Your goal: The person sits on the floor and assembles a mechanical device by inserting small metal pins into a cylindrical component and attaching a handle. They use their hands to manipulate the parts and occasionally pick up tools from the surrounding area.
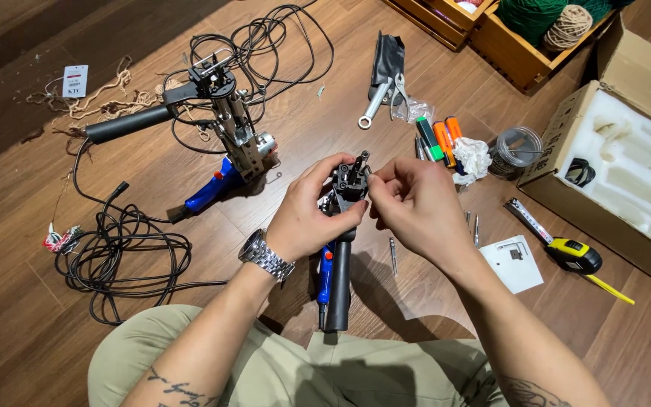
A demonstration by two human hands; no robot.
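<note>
1. Head view: brown wood plank floor, person seated on it, khaki trousers at the bottom edge of the frame.
2. Centre of frame: left hand, metal wristwatch on the wrist, fingers closed around the black head of a tufting gun. The tool's long axis runs near vertical in the frame, head up, black handle down toward the lap, blue grip on its left side.
3. Right hand just right of the tool head, thumb and forefinger pinched narrow against its top right edge. Whether a small part sits between them, cannot tell. Right fingertips are the nearer to the head's top; left hand does the holding.
4. Upper left of frame: second tufting gun lying on the floor, black side handle pointing left, blue grip below, well apart from the hands. Black cables coiled at left centre.
5. Upper centre: wrench beside a black pouch; markers and crumpled tissue right of it.
6. Right of frame: open cardboard box with white foam; yellow tape measure and a small white card below it; wooden crates with yarn at the top edge.
7. Open room: bare floor just left and right of the held tool; small metal pins lie just beside the right wrist.
</note>
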